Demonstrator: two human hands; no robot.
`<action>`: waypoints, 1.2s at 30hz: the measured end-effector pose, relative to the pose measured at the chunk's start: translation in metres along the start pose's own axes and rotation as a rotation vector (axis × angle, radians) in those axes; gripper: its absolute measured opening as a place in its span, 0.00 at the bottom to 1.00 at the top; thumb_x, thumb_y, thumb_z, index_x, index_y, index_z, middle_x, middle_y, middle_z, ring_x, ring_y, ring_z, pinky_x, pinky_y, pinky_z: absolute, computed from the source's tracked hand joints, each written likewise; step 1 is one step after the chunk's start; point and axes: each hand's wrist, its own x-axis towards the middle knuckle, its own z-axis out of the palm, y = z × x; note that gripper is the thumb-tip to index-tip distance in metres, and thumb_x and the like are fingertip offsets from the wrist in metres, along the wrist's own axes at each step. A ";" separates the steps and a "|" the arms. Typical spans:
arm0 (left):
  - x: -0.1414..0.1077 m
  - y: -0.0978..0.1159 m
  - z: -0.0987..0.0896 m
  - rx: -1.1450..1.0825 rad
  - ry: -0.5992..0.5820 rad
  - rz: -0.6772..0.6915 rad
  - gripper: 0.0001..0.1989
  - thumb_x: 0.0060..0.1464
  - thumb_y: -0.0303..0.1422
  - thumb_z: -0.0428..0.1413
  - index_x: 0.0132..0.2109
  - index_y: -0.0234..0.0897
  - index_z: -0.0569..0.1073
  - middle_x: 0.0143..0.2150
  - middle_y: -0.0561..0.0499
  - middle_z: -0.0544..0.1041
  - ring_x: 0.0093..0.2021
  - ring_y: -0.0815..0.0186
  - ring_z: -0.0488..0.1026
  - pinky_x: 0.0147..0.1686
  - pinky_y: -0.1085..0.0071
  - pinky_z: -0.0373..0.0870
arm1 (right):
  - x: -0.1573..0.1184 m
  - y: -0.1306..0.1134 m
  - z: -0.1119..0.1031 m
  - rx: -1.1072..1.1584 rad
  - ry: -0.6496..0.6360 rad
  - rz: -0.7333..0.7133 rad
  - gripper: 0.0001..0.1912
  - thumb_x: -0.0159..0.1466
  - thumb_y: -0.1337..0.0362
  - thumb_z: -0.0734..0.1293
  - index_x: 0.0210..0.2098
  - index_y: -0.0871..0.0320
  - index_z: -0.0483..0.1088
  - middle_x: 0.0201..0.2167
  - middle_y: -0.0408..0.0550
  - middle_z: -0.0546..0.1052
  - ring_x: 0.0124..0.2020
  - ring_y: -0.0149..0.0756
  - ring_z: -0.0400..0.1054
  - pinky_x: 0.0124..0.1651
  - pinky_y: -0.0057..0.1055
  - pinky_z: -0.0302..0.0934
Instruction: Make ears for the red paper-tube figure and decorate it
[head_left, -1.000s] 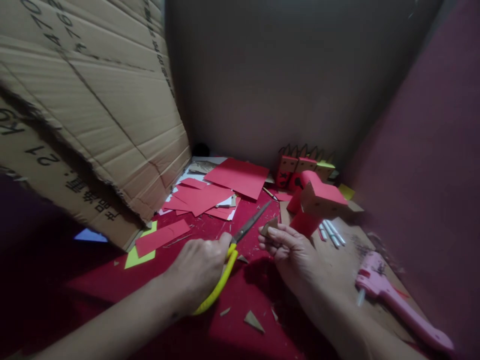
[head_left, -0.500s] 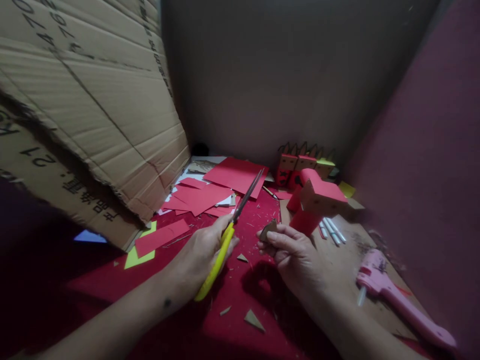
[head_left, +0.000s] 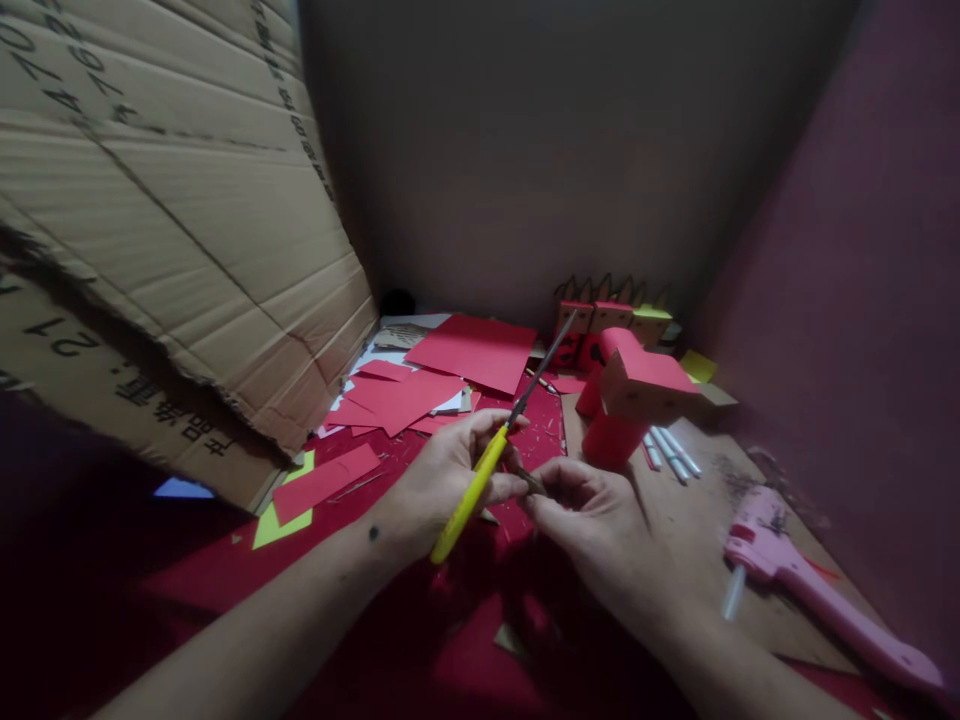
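Note:
Yellow-handled scissors [head_left: 480, 487] lie in my left hand [head_left: 442, 485], closed around them, with the blades pointing up and away to the right. Between the fingers of my right hand [head_left: 592, 520] is a small brown cardboard piece [head_left: 532, 482]. My left fingertips reach to the same piece, so both hands meet at it. Part of the piece is covered by fingers. Just beyond my right hand stands a red paper and cardboard animal figure [head_left: 637, 385]. Beneath the hands, a cardboard scrap [head_left: 510, 640] rests on the red cloth [head_left: 360, 610].
A large cardboard sheet [head_left: 180, 220] leans at the left. Red paper sheets [head_left: 472, 350] lie at the back. Smaller box figures [head_left: 611, 320] stand against the wall. On the right, a pink glue gun [head_left: 810, 580] and several white pens [head_left: 675, 452] rest on a cardboard board [head_left: 697, 520].
My left hand has moved right with the scissors, and its fingertips have come to the cardboard piece. My right hand has tilted the piece and sits slightly lower.

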 end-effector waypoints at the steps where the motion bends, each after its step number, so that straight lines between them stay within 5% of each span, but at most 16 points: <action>1: 0.000 -0.001 -0.001 -0.008 -0.013 -0.002 0.25 0.44 0.23 0.61 0.50 0.37 0.66 0.29 0.57 0.71 0.25 0.76 0.66 0.23 0.79 0.63 | 0.000 0.000 0.000 -0.011 -0.005 -0.003 0.05 0.49 0.65 0.67 0.21 0.61 0.71 0.18 0.40 0.68 0.22 0.28 0.57 0.26 0.28 0.51; 12: -0.002 -0.009 -0.003 -0.074 -0.012 -0.011 0.23 0.42 0.23 0.62 0.48 0.38 0.69 0.30 0.57 0.71 0.27 0.75 0.68 0.26 0.78 0.63 | -0.001 0.002 0.000 -0.186 -0.006 -0.118 0.04 0.50 0.67 0.63 0.21 0.60 0.67 0.19 0.40 0.66 0.23 0.29 0.57 0.27 0.28 0.53; 26: 0.000 -0.005 -0.007 -0.189 0.026 0.041 0.24 0.45 0.27 0.62 0.51 0.41 0.68 0.31 0.56 0.70 0.21 0.77 0.63 0.20 0.78 0.59 | -0.001 0.010 0.000 -0.008 0.013 -0.171 0.06 0.55 0.62 0.68 0.28 0.59 0.69 0.23 0.42 0.71 0.25 0.30 0.62 0.27 0.28 0.58; 36: 0.001 -0.010 -0.007 -0.254 -0.012 0.024 0.25 0.43 0.26 0.61 0.50 0.40 0.68 0.32 0.55 0.70 0.19 0.77 0.62 0.19 0.77 0.59 | -0.006 0.009 -0.003 -0.121 0.031 -0.255 0.04 0.58 0.66 0.66 0.27 0.58 0.71 0.22 0.41 0.71 0.25 0.29 0.62 0.27 0.27 0.57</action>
